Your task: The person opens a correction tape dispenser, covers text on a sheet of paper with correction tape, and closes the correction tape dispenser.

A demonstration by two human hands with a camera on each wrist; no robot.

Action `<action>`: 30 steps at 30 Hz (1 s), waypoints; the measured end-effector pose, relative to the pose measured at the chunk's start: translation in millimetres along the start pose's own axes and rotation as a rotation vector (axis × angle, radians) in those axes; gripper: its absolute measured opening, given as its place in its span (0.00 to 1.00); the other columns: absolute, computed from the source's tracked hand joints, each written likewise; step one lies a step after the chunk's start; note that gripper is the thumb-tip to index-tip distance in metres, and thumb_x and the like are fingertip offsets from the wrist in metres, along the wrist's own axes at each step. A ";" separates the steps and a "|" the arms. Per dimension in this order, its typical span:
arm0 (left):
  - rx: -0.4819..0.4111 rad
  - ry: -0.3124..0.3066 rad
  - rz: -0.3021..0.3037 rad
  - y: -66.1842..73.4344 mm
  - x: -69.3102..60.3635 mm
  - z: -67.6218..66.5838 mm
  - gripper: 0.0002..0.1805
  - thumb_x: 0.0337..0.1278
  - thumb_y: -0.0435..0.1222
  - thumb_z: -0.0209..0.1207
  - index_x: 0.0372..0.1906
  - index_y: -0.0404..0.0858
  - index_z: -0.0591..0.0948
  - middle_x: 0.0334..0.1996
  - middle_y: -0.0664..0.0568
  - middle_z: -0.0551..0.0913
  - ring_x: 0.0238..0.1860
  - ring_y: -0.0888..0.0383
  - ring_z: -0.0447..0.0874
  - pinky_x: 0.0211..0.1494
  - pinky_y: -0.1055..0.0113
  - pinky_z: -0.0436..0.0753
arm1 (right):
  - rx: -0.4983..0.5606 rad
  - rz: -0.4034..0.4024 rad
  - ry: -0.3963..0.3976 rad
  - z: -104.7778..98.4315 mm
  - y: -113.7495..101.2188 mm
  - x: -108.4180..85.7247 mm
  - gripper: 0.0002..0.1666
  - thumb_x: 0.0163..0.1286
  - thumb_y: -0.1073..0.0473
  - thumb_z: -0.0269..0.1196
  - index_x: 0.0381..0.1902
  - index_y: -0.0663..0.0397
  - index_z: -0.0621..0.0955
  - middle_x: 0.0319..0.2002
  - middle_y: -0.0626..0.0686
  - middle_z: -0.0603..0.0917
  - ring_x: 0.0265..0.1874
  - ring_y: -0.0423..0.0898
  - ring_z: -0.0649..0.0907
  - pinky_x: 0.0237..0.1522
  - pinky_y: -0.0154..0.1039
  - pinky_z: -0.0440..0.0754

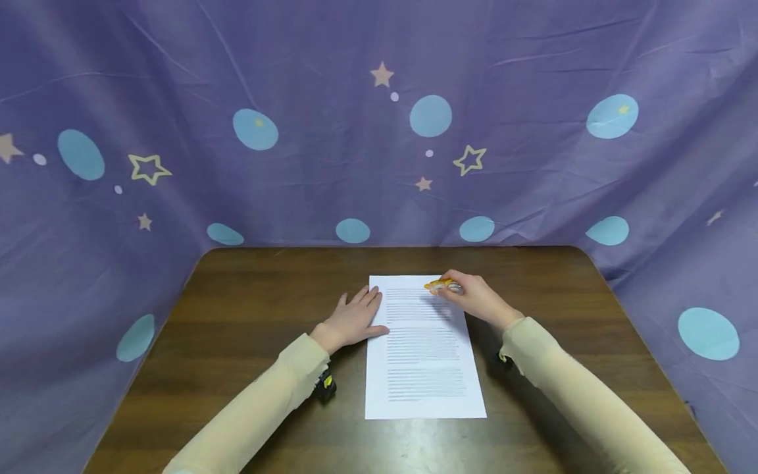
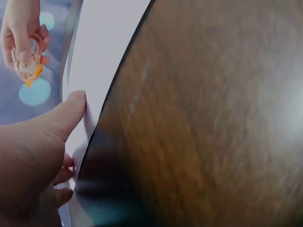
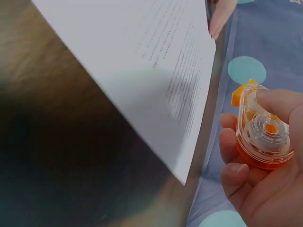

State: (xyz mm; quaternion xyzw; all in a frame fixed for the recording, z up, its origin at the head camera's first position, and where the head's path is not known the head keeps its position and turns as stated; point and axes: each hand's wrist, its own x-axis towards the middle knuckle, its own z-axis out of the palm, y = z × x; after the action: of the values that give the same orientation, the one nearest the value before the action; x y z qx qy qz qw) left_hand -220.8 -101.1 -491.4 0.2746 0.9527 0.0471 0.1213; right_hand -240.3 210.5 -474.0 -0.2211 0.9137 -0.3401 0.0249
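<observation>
A printed sheet of paper (image 1: pixel 423 342) lies on the wooden table in front of me. My left hand (image 1: pixel 352 321) rests on the sheet's left edge, fingers spread and fairly straight, the thumb on the paper. Over the upper right part of the sheet, my right hand (image 1: pixel 476 299) holds a correction tape dispenser (image 3: pixel 265 130) between thumb and fingers. It has a clear case with an orange base, and its orange tip (image 3: pixel 241 93) points away from the palm. In the head view the tip is near the top lines of text; whether it touches the paper I cannot tell.
The brown wooden table (image 1: pixel 266 296) extends around the sheet on all sides. A purple curtain (image 1: pixel 331 131) with stars and blue dots hangs behind and beside it. A dark wrist device (image 1: pixel 325 386) sits under the left cuff.
</observation>
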 end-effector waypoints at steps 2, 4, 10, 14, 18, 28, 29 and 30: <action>-0.016 -0.012 0.005 -3.1 -0.1 -1.0 0.48 0.73 0.62 0.55 0.82 0.35 0.59 0.83 0.42 0.55 0.83 0.44 0.48 0.77 0.32 0.55 | -0.018 -0.023 -0.018 6.0 -3.0 8.5 0.16 0.77 0.54 0.65 0.56 0.56 0.82 0.46 0.56 0.89 0.36 0.45 0.84 0.39 0.44 0.82; -0.020 -0.006 0.019 -5.4 0.0 -0.7 0.48 0.73 0.61 0.55 0.82 0.35 0.59 0.83 0.42 0.55 0.83 0.44 0.50 0.76 0.32 0.56 | -0.034 -0.040 -0.027 10.7 -6.6 16.3 0.16 0.76 0.55 0.66 0.56 0.56 0.82 0.46 0.56 0.89 0.37 0.45 0.85 0.40 0.45 0.83; 0.006 0.027 0.036 -7.9 1.2 2.2 0.46 0.73 0.62 0.53 0.82 0.36 0.61 0.82 0.42 0.58 0.82 0.44 0.53 0.76 0.33 0.59 | -0.081 -0.079 -0.076 22.8 -16.9 40.3 0.17 0.76 0.55 0.67 0.56 0.56 0.83 0.47 0.55 0.90 0.43 0.48 0.88 0.49 0.50 0.84; 0.000 0.036 0.033 -8.7 1.8 4.5 0.46 0.73 0.62 0.54 0.81 0.37 0.62 0.82 0.42 0.58 0.82 0.44 0.54 0.75 0.32 0.59 | -0.130 -0.101 -0.123 31.1 -23.3 55.4 0.17 0.76 0.53 0.66 0.57 0.54 0.83 0.49 0.53 0.89 0.47 0.50 0.88 0.53 0.51 0.84; -0.001 0.060 0.035 -9.7 2.0 7.7 0.46 0.72 0.63 0.55 0.81 0.38 0.63 0.81 0.41 0.59 0.81 0.43 0.55 0.74 0.32 0.61 | -0.179 -0.132 -0.144 39.2 -29.7 66.4 0.15 0.76 0.54 0.67 0.56 0.54 0.84 0.49 0.53 0.89 0.49 0.52 0.88 0.54 0.51 0.84; 0.042 0.079 0.037 -10.5 3.4 10.2 0.47 0.71 0.66 0.53 0.81 0.40 0.63 0.81 0.43 0.60 0.81 0.45 0.57 0.73 0.33 0.63 | -0.257 -0.158 -0.160 47.2 -37.1 80.4 0.12 0.75 0.57 0.67 0.52 0.55 0.84 0.49 0.55 0.89 0.47 0.53 0.88 0.50 0.51 0.85; 0.043 0.072 0.035 -10.5 3.5 10.4 0.47 0.71 0.66 0.52 0.82 0.40 0.62 0.81 0.43 0.60 0.81 0.46 0.56 0.74 0.33 0.63 | -0.260 -0.157 -0.163 47.7 -37.6 81.0 0.12 0.75 0.57 0.68 0.52 0.55 0.84 0.49 0.55 0.89 0.47 0.53 0.88 0.49 0.51 0.85; 0.037 0.075 0.035 -10.6 3.4 10.7 0.47 0.71 0.66 0.53 0.81 0.40 0.63 0.81 0.43 0.60 0.81 0.45 0.56 0.73 0.33 0.63 | -0.262 -0.157 -0.167 48.5 -37.9 81.3 0.11 0.75 0.57 0.68 0.51 0.55 0.84 0.48 0.55 0.89 0.46 0.52 0.88 0.49 0.50 0.85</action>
State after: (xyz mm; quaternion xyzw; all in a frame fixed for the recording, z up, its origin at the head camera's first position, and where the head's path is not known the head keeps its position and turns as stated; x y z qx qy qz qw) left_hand -226.3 -107.9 -504.1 0.2917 0.9523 0.0418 0.0793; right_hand -289.4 121.3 -478.6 -0.3206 0.9249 -0.1996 0.0450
